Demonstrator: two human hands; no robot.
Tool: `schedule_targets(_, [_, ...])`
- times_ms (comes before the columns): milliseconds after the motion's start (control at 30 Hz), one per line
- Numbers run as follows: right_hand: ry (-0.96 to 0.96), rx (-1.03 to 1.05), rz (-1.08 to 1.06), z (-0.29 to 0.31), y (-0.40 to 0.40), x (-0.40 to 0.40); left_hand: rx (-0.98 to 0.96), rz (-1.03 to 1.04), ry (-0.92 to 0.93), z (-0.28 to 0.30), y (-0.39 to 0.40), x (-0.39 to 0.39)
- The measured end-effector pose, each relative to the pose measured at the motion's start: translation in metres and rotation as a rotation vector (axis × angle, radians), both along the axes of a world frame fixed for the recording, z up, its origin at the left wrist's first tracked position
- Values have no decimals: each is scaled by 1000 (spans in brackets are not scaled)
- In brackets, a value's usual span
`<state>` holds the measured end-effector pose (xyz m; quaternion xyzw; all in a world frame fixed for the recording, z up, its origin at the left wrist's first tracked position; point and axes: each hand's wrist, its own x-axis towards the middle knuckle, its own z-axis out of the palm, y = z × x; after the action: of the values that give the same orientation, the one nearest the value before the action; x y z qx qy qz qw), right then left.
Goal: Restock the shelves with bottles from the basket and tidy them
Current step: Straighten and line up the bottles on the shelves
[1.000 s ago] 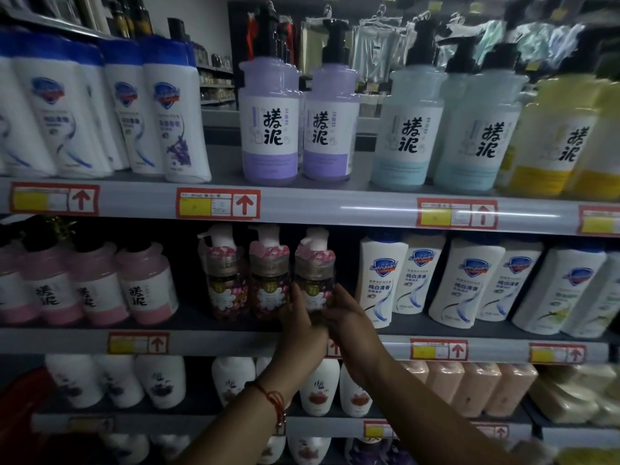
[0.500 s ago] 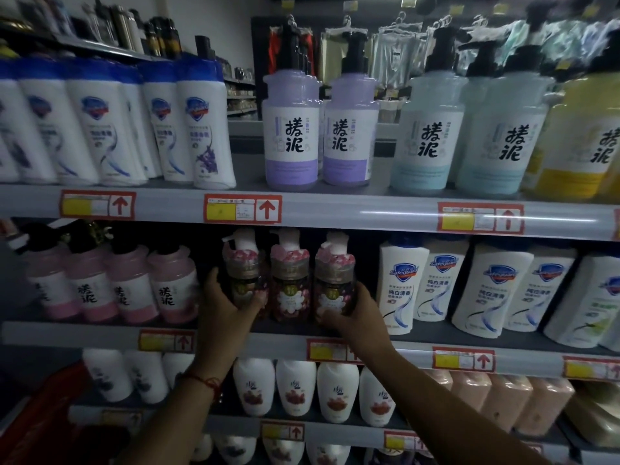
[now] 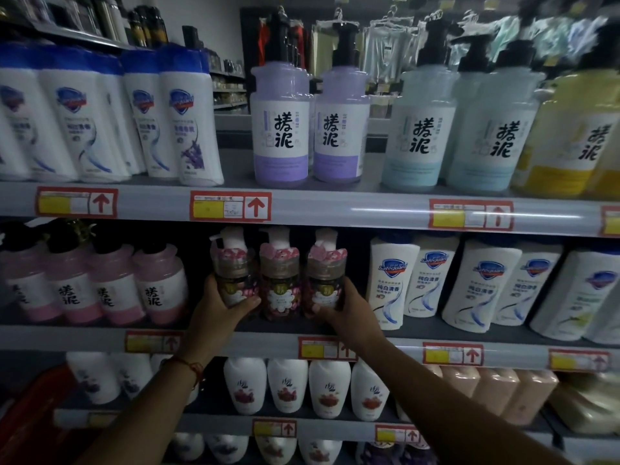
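We are gripping two of the three dark floral bottles standing on the middle shelf (image 3: 235, 335): our left hand (image 3: 219, 308) is curling around the left bottle (image 3: 231, 280), and our right hand (image 3: 347, 312) is wrapping the right bottle (image 3: 323, 280). The middle bottle (image 3: 279, 283) is standing untouched between them.

Three dark floral pump bottles stand side by side at the front of the middle shelf (image 3: 385, 333): the left one (image 3: 231, 280), the centre one (image 3: 280, 283), the right one (image 3: 325, 280). The left hand (image 3: 218, 310) wraps the left bottle, the right hand (image 3: 349, 313) the right bottle. Pink pump bottles (image 3: 100, 290) stand to their left, white shield-logo bottles (image 3: 469, 286) to their right. Lilac pump bottles (image 3: 308, 129) stand on the shelf above, white rounded bottles (image 3: 302, 387) on the shelf below.
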<state>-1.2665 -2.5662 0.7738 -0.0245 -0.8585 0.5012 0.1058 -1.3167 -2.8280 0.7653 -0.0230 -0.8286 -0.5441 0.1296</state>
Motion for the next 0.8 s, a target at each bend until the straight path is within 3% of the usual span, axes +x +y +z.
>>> schedule_targets(433, [-39,122,88,4,10,10,3,-37,14,-6,-2,-4])
schedule_targets(800, [-31,-5,-31,5,-16,27,85,-78,1,-12,-1,-4])
